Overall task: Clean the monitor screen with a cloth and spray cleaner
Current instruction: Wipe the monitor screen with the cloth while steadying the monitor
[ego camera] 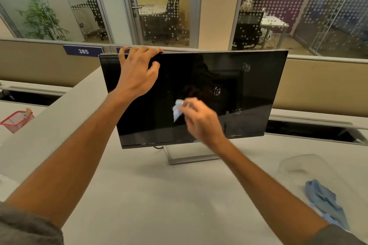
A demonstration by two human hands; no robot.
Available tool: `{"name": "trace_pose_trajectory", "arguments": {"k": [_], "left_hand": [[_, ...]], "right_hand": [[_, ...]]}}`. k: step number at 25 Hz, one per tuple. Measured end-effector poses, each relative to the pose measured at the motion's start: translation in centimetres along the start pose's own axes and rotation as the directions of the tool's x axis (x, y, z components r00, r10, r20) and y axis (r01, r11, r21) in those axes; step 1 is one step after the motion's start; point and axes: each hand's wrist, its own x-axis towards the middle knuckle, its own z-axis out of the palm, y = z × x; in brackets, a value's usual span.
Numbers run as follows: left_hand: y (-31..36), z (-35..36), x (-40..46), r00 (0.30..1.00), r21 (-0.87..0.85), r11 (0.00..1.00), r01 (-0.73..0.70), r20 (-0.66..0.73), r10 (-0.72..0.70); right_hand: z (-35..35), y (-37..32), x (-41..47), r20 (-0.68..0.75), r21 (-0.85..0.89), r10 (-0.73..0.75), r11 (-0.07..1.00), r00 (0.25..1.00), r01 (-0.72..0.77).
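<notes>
A pale grey desk carried the scene. The monitor's flat, open-framed metal base stood on it near the middle. At the right edge a crumpled blue cloth lay on the surface, just in front of a clear plastic container. Far left, beyond a raised divider, stood a red mesh basket.

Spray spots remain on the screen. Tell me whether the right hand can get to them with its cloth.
Probably yes. The right hand holds the cloth against the screen, the spots lie just to its right, and nothing covers them.
</notes>
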Motion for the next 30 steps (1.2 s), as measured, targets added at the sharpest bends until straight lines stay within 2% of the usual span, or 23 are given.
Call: {"name": "trace_pose_trajectory", "arguments": {"k": [2,3,7,13,18,21,22,23,25,26,28,30], "left_hand": [[0.7,0.4,0.1,1.0,0.069,0.997,-0.02,0.024,0.019],[1.1,0.7,0.2,0.999,0.094,0.995,-0.038,0.04,0.035],[2.9,2.0,1.0,0.987,0.111,0.987,-0.114,0.122,0.101],[3.3,2.6,1.3,0.992,0.052,0.995,-0.089,0.092,0.084],[3.8,2.5,1.2,0.994,0.054,0.995,-0.078,0.077,0.074],[4.3,2.3,1.2,0.994,0.054,0.997,-0.053,0.094,0.048],[4.6,2.3,1.3,0.994,0.07,0.996,-0.051,0.102,0.044],[4.8,2.4,1.3,0.993,0.094,0.994,-0.054,0.113,0.043],[5.2,2.7,1.3,0.988,0.154,0.986,-0.071,0.148,0.048],[5.4,2.9,1.3,0.985,0.182,0.98,-0.081,0.163,0.051],[6.0,3.5,1.4,0.981,0.231,0.966,-0.114,0.182,0.072],[6.6,4.0,1.6,0.974,0.259,0.953,-0.156,0.203,0.104]], "right_hand": [[-3.7,1.5,4.4,-0.184,-0.028,0.042,0.998,0.982,-0.048],[-5.2,2.4,6.2,-0.215,-0.056,0.048,0.997,0.975,-0.061],[-7.8,5.6,9.0,-0.127,-0.199,0.001,0.98,0.992,-0.026],[-4.1,6.5,2.3,-0.041,-0.167,-0.013,0.986,0.999,0.006],[-0.5,5.9,-6.9,0.26,-0.092,-0.004,0.995,0.965,0.029],[0.1,5.5,-9.0,0.48,-0.07,0.142,0.99,0.866,-0.123],[-0.2,5.4,-8.7,0.49,-0.068,0.16,0.987,0.857,-0.145],[-0.9,5.4,-7.9,0.426,-0.059,0.144,0.99,0.893,-0.132],[-3.1,5.7,-5.0,0.19,-0.049,0.094,0.995,0.977,-0.086],[-4.5,6.1,-3.0,0.067,-0.052,0.088,0.995,0.994,-0.084],[-7.4,7.1,1.1,-0.11,-0.072,0.08,0.994,0.991,-0.088],[-9.2,8.3,4.4,-0.144,-0.1,0.068,0.992,0.987,-0.082]]}}
